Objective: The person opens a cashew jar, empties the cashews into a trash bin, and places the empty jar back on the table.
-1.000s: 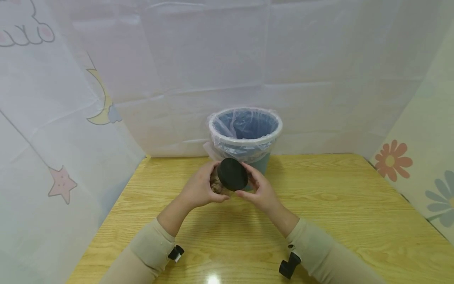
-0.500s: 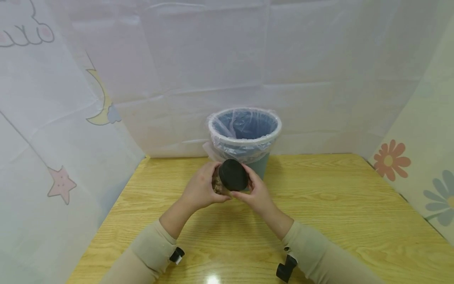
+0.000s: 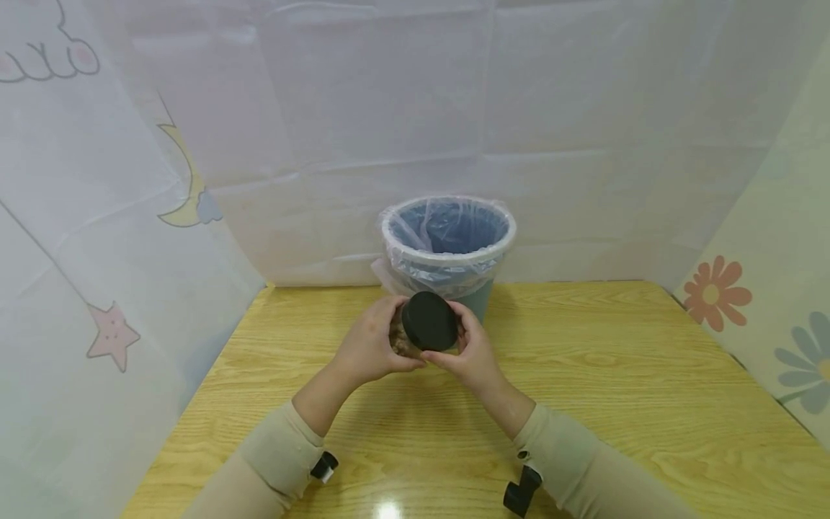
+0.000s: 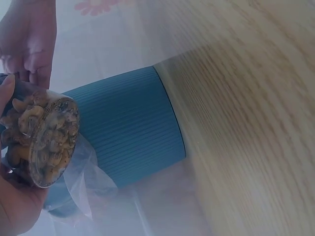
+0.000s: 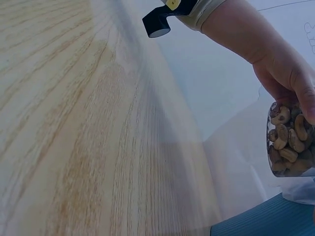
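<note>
My two hands hold a clear jar (image 4: 59,140) of brown, curved, cashew-like nuts (image 3: 402,342) in the air above a wood-grained worktop (image 3: 622,375). The jar is tilted: its round black lid (image 3: 429,321) faces up toward my head and slightly to my right, while its transparent base points away and down to my left. The lid sits on the jar.

My left hand (image 3: 369,342) is wrapped around the jar's body, fingers curved along the far side and thumb along the near side, spread only as far as the jar's width. My right hand (image 3: 475,353) grips the lid's edge, thumb at the near side and fingers bent around the right side. From the left wrist, the nuts show packed against the clear base.

Directly beyond the jar, upright on the worktop, stands a ribbed blue-teal waste bin (image 3: 478,303) with a white rim (image 3: 476,257). A thin see-through liner (image 3: 415,274) is folded over that rim and hangs down outside. The jar hides part of the bin's lower front.

I wear beige sleeves (image 3: 285,443), with a small black camera (image 3: 324,467) at each wrist. Pale cloth surrounds the worktop, printed with a yellow moon (image 3: 189,191) and pink star (image 3: 113,336) at left, and orange (image 3: 718,293) and grey-blue flowers (image 3: 804,364) at right.
</note>
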`<state>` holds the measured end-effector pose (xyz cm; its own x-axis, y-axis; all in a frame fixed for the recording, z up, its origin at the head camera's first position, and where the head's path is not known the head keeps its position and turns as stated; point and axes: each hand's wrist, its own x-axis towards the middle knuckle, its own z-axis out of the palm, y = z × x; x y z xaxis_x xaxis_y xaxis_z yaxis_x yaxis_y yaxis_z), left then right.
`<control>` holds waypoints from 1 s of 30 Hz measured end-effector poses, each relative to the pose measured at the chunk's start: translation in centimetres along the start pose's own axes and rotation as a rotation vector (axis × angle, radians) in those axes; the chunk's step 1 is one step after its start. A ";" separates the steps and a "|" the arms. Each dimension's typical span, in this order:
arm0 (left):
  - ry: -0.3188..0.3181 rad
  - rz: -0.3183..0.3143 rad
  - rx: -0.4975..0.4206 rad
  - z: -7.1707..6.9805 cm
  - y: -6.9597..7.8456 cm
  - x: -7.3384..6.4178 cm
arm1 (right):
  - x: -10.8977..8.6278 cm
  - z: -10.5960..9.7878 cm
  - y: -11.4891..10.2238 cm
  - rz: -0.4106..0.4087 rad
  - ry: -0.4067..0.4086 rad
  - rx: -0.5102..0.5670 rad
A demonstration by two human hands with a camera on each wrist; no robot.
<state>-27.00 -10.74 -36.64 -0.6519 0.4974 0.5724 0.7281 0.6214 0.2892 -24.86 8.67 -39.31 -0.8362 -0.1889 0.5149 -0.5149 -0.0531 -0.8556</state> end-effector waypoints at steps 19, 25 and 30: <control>-0.038 -0.042 -0.037 0.0 0.4 0.1 | -0.1 -0.2 -0.2 -0.001 0.002 0.044; -0.038 -0.013 -0.083 0.0 0.4 0.2 | -0.1 -0.5 0.1 0.000 -0.005 0.059; -0.048 0.006 -0.113 0.0 0.3 0.2 | -0.2 -0.6 0.1 -0.015 -0.020 0.081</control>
<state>-26.88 -10.51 -36.44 -0.6552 0.5309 0.5375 0.7493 0.5479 0.3721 -24.87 9.28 -39.47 -0.8243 -0.2068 0.5270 -0.5095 -0.1349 -0.8498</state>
